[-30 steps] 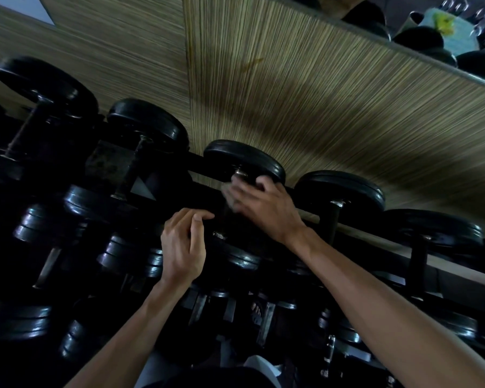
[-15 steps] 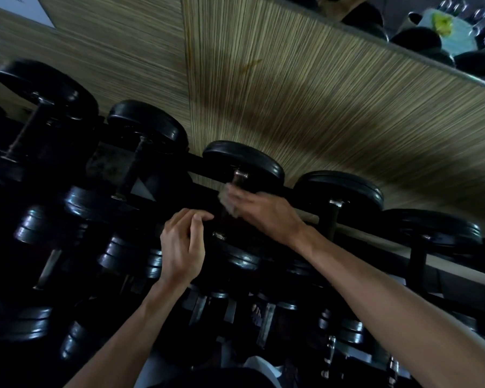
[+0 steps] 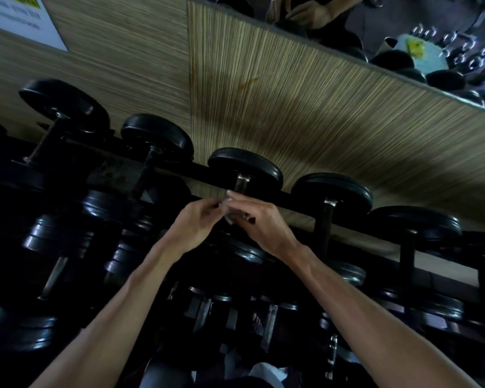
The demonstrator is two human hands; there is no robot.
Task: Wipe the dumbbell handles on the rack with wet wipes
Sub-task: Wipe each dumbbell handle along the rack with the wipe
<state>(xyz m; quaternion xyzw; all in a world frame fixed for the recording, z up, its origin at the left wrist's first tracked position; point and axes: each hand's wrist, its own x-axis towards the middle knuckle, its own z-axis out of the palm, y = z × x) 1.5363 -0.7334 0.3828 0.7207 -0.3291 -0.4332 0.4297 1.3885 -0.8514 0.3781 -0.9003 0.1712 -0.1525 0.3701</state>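
Observation:
Black dumbbells lie in rows on a dark rack [image 3: 196, 175]. At the middle of the top row one dumbbell [image 3: 245, 166] shows a short metal handle [image 3: 240, 184] just above my hands. My right hand [image 3: 259, 222] holds a small pale wet wipe [image 3: 230, 215] in front of that handle's lower part. My left hand [image 3: 195, 222] meets it from the left, its fingertips pinching the wipe's edge. Most of the wipe is hidden between the two hands, which touch each other.
More dumbbells [image 3: 331, 194] stand left and right on the top row, and smaller ones fill the lower tiers [image 3: 230, 301]. A wood-grain wall panel [image 3: 305, 113] rises behind the rack. A mirror [image 3: 420, 46] at the top right reflects weights and hands.
My left hand has risen from the lower dumbbell and joined my right hand at the wipe. My right hand has slid slightly down off the handle's top.

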